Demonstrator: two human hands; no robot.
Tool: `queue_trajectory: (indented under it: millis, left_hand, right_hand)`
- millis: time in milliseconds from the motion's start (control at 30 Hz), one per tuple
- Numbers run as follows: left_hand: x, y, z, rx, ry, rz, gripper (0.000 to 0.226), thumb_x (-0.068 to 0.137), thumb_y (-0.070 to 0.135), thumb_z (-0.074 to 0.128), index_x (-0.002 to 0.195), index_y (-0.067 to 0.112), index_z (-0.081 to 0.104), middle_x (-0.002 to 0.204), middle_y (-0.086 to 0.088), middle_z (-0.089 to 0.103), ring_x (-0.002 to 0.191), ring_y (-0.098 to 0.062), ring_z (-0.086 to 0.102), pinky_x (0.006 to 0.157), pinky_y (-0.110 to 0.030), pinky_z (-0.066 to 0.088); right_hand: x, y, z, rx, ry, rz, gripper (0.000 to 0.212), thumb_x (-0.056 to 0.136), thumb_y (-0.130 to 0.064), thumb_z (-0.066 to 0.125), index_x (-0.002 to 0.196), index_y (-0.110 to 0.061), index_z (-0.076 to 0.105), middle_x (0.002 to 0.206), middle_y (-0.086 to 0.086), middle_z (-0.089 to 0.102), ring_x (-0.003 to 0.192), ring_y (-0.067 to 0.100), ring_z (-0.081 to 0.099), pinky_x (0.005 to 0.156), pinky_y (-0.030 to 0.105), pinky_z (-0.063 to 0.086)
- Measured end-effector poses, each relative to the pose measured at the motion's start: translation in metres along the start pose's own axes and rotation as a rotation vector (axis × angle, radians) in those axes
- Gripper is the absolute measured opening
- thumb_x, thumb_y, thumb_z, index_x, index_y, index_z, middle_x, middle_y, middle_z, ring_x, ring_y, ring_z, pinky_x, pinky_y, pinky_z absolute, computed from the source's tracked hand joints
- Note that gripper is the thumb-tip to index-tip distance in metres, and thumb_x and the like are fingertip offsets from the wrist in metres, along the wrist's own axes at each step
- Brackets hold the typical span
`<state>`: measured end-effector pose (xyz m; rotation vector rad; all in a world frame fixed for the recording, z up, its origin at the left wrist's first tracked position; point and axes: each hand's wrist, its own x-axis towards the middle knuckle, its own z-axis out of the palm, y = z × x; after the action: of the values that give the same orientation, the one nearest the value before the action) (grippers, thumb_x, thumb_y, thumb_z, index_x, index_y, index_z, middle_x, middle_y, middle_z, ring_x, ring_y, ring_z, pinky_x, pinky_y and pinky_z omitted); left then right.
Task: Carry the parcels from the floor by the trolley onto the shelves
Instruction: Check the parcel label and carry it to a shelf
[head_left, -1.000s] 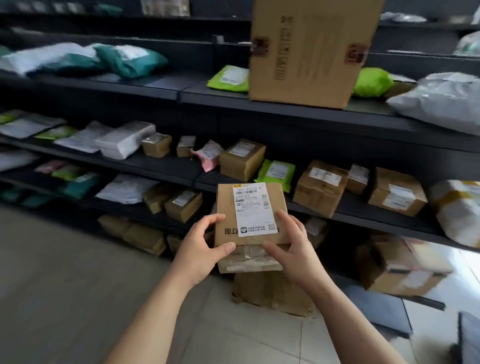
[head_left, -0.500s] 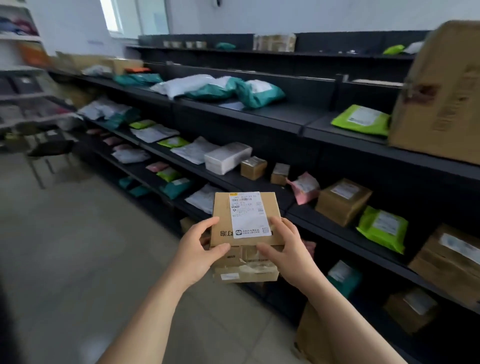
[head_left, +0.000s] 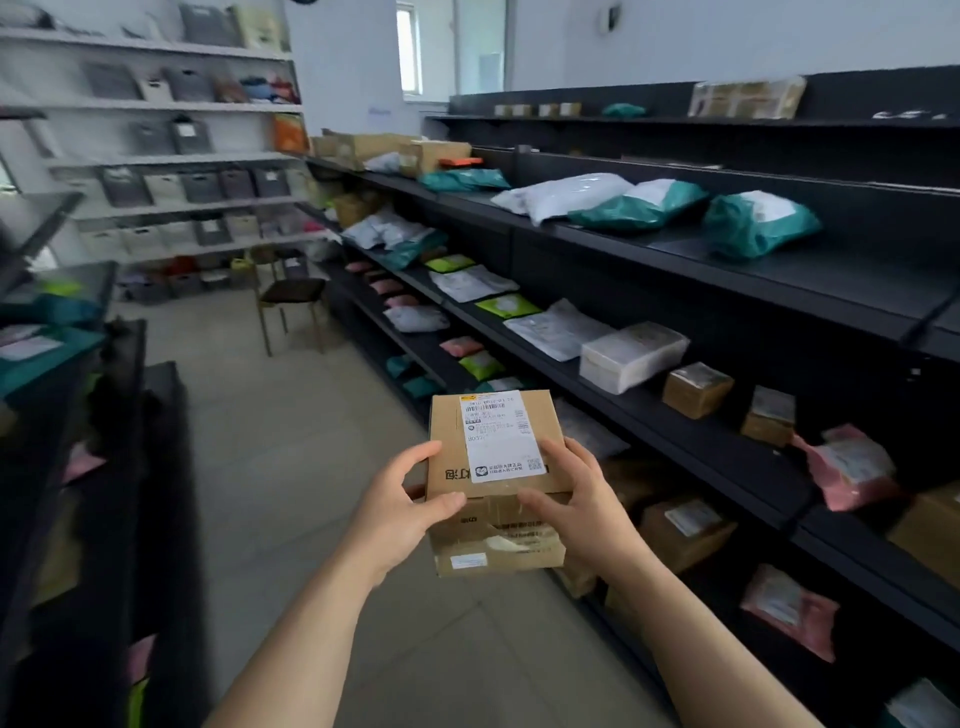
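Dark rack (head_left: 78, 415) at 9 o'clock, blurred, with teal and pink mailers on it. White shelving (head_left: 171, 158) with grey bins at 11 o'clock, and a chair (head_left: 291, 296) on the floor in front of it.

Left hand (head_left: 397, 514) sits just below centre with its fingers curled on the left edge of the stack and its thumb on top of the upper box (head_left: 449, 431). There are two parcels, the upper box lying flat on the lower box (head_left: 498, 545), both cardboard. The upper box's label faces up with its long side running 12 to 6.

Right hand (head_left: 582, 504) mirrors the left: fingers wrap the right edge, thumb lies across the seam between the two boxes. Both hands grip firmly and the stack is held in the air over the aisle floor, touching no shelf.

Black shelves (head_left: 857, 283) run from 12 round to 4 o'clock, already loaded with mailers and small cartons.

Key relation: the shelves lie at 2–3 o'clock from the stack, on the right hand's side, so that hand is nearer. Likely the carry stage, with no placing yet. The next move probably needs a turn to the right and a bare patch of shelf. The upper box could slide off if the stack tilts.
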<state>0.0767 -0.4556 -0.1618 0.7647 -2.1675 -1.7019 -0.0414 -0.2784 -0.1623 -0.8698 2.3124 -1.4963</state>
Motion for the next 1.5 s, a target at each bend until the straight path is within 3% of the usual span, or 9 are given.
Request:
queue_trajectory:
  millis: [167, 333, 600, 767, 1100, 1267, 1400, 1500]
  left_hand:
    - [0.029, -0.017, -0.038, -0.031, 0.109, -0.055, 0.067, 0.071, 0.018, 0.081, 0.126, 0.044, 0.052, 0.114, 0.009, 0.068, 0.103, -0.014, 0.066, 0.094, -0.039, 0.052]
    - [0.062, -0.018, -0.064, -0.048, 0.2, -0.076, 0.068, 0.072, 0.014, 0.081, 0.127, 0.042, 0.051, 0.111, 0.012, 0.068, 0.101, -0.012, 0.066, 0.094, -0.039, 0.053]
    - [0.143, -0.01, -0.091, -0.102, 0.34, -0.077, 0.071, 0.074, 0.006, 0.079, 0.133, 0.032, 0.049, 0.1, 0.029, 0.059, 0.098, -0.01, 0.067, 0.091, -0.041, 0.055]
    - [0.197, 0.0, -0.102, -0.1, 0.382, -0.097, 0.073, 0.076, 0.008, 0.077, 0.137, 0.032, 0.045, 0.104, 0.025, 0.057, 0.107, -0.016, 0.062, 0.091, -0.047, 0.054]
    - [0.29, -0.002, -0.131, -0.139, 0.523, -0.115, 0.072, 0.076, 0.008, 0.076, 0.137, 0.029, 0.044, 0.122, 0.01, 0.053, 0.114, -0.02, 0.057, 0.091, -0.048, 0.054]
    - [0.325, -0.005, -0.16, -0.154, 0.57, -0.116, 0.071, 0.077, 0.007, 0.075, 0.138, 0.029, 0.044, 0.108, 0.018, 0.051, 0.106, -0.014, 0.056, 0.092, -0.046, 0.054]
    - [0.36, -0.01, -0.196, -0.143, 0.584, -0.12, 0.073, 0.077, 0.008, 0.075, 0.139, 0.029, 0.043, 0.126, 0.008, 0.049, 0.112, -0.017, 0.056, 0.09, -0.046, 0.055]
    - [0.39, -0.013, -0.227, -0.137, 0.6, -0.092, 0.073, 0.076, 0.007, 0.076, 0.138, 0.028, 0.044, 0.129, 0.006, 0.049, 0.109, -0.015, 0.057, 0.085, -0.043, 0.058]
  right_hand:
    - [0.05, -0.003, 0.044, 0.048, -0.086, -0.018, 0.066, 0.081, -0.029, 0.068, 0.138, -0.041, 0.038, 0.151, -0.01, 0.024, 0.13, 0.012, 0.041, 0.105, 0.041, 0.043]
    - [0.104, -0.01, 0.071, 0.043, -0.144, -0.054, 0.066, 0.082, -0.026, 0.068, 0.14, -0.036, 0.039, 0.151, -0.01, 0.025, 0.133, 0.012, 0.037, 0.109, 0.041, 0.039]
    - [0.216, -0.014, 0.1, 0.039, -0.273, -0.164, 0.065, 0.081, -0.027, 0.067, 0.138, -0.041, 0.039, 0.152, -0.008, 0.026, 0.139, 0.01, 0.029, 0.113, 0.042, 0.033]
    - [0.286, -0.016, 0.113, 0.046, -0.341, -0.189, 0.065, 0.083, -0.024, 0.068, 0.141, -0.033, 0.038, 0.151, -0.009, 0.025, 0.137, 0.01, 0.031, 0.114, 0.038, 0.032]
    - [0.408, -0.021, 0.152, 0.029, -0.469, -0.245, 0.068, 0.083, -0.023, 0.067, 0.143, -0.029, 0.036, 0.154, -0.005, 0.021, 0.14, 0.015, 0.026, 0.114, 0.042, 0.03]
    - [0.454, -0.033, 0.183, 0.007, -0.517, -0.252, 0.067, 0.084, -0.025, 0.066, 0.143, -0.029, 0.035, 0.154, -0.005, 0.021, 0.139, 0.015, 0.028, 0.112, 0.043, 0.034]
    - [0.494, -0.047, 0.215, 0.009, -0.54, -0.256, 0.068, 0.085, -0.025, 0.066, 0.144, -0.028, 0.034, 0.154, -0.005, 0.02, 0.139, 0.015, 0.027, 0.112, 0.042, 0.034]
    - [0.524, -0.061, 0.24, 0.013, -0.538, -0.258, 0.067, 0.085, -0.023, 0.065, 0.144, -0.027, 0.034, 0.154, -0.005, 0.02, 0.139, 0.015, 0.027, 0.113, 0.04, 0.032]
